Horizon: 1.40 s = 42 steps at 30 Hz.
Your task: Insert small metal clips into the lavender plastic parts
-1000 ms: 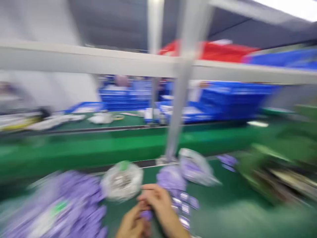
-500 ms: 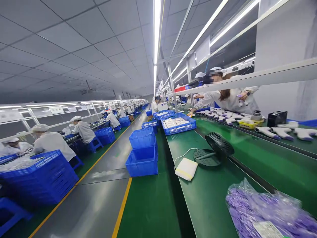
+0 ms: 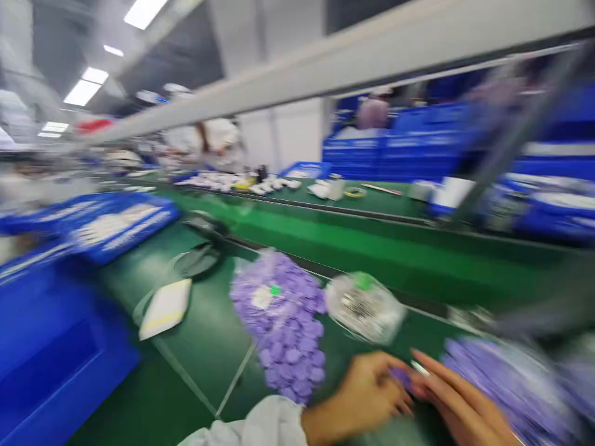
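Note:
My left hand [image 3: 367, 393] is closed on a small purple piece [image 3: 400, 376] at the lower right of the bench. Against the same piece, from the right, press the fingers of my right hand [image 3: 465, 396], with a small shiny metal part [image 3: 419, 368] at its fingertips. Left of my hands lies a spilling bag of round purple pieces [image 3: 290, 334]. Beyond them sits a clear bag of metal parts [image 3: 365, 306] with a green label. Another bag of purple parts [image 3: 506, 384] is right of my right hand. The view is blurred by motion.
A black fan [image 3: 199, 260] and a white pad [image 3: 166, 308] lie on the left of the bench. Blue trays [image 3: 125, 226] of white parts stand behind. Across the green belt [image 3: 325, 232] are white parts and a person in white [image 3: 218, 145]. A metal rail [image 3: 279, 68] crosses above.
The view has swung right and down to the bench. Both my hands have come into view, with the purple piece between them. The clear bag of metal parts now shows.

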Each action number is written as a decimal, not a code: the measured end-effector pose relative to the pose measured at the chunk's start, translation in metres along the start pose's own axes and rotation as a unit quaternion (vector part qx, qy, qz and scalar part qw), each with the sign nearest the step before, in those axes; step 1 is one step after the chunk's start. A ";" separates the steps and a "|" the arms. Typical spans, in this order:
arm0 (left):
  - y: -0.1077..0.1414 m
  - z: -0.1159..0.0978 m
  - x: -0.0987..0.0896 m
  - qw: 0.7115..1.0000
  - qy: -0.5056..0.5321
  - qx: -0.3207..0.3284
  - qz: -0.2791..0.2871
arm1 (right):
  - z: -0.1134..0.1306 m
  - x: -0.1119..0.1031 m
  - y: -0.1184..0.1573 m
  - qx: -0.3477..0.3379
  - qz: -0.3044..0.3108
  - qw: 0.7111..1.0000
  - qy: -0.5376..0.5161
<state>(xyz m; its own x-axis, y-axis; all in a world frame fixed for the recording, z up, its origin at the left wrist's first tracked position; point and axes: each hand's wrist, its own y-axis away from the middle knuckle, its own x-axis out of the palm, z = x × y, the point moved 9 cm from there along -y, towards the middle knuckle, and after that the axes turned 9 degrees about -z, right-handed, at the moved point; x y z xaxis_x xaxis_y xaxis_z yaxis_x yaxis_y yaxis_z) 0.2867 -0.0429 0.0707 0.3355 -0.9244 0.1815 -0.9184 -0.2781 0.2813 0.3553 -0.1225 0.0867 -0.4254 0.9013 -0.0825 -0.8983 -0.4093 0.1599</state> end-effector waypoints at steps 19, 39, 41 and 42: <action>-0.023 0.002 -0.012 0.993 -0.099 -0.068 0.005 | -0.013 -0.013 0.007 0.086 0.032 0.986 -0.139; -0.019 0.004 -0.010 0.993 -0.114 -0.042 -0.008 | -0.030 -0.021 0.007 0.116 0.008 0.985 -0.124; -0.018 0.004 -0.009 0.992 -0.124 -0.040 -0.004 | -0.030 -0.018 0.008 0.134 0.017 0.980 -0.142; -0.018 0.004 -0.009 0.991 -0.128 -0.039 -0.002 | -0.031 -0.017 0.009 0.147 0.020 0.978 -0.147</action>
<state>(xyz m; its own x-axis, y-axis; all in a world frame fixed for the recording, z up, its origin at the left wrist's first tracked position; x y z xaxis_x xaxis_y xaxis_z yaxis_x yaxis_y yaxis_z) 0.2992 -0.0310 0.0606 0.2658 -0.9620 -0.0624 -0.8948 -0.2703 0.3553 0.3511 -0.1457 0.0595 -0.3712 0.9046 0.2096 -0.7925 -0.4263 0.4361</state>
